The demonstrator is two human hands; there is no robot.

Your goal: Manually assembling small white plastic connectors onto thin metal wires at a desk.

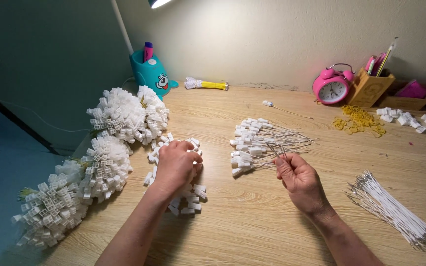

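At my far left lie bundles of white connectors (109, 148). My left hand (175, 165) rests curled over a loose pile of small white plastic housings (189, 197); I cannot tell whether its fingers grip one. My right hand (299, 180) pinches a few thin wires (276, 149), fingers nearly closed. They look light, springy and easily bent, best held near the metal tips. Loose white wires (390, 209) lie farther right.

My desk lamp (158, 3) at far centre lights the wooden table (252, 216) warmly; far-left corner dim, edges slightly bowed, focus sharp.
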